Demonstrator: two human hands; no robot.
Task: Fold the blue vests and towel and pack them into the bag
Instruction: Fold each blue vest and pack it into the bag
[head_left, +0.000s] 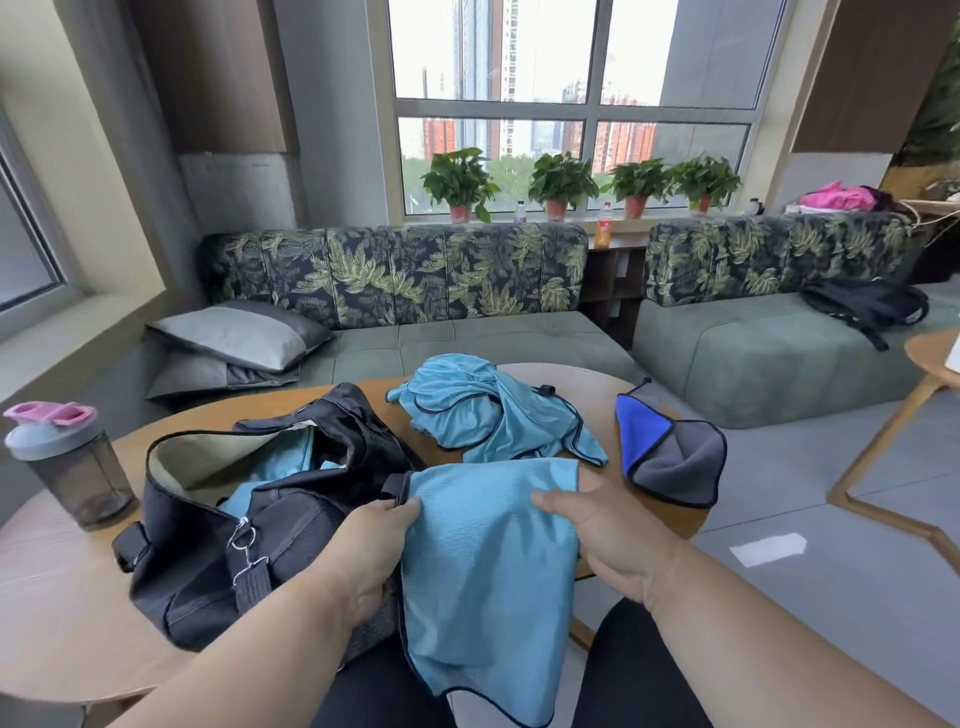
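Note:
A light blue vest (488, 571) hangs folded in front of me over the table's near edge. My left hand (369, 551) pinches its upper left edge and my right hand (602, 535) grips its upper right side. To the left stands the open black bag (218, 545), with light blue cloth (291, 457) showing inside it. A crumpled pile of blue vests (488, 415) lies on the table behind the held one. At the right edge of the table sits the blue and grey towel (675, 452), loosely folded.
A shaker bottle (67, 462) with a pink lid stands on the round wooden table (62, 597) at the far left. A green sofa (467, 338) runs behind the table, with grey cushions (234, 343). Another wooden table (930, 364) is at the right.

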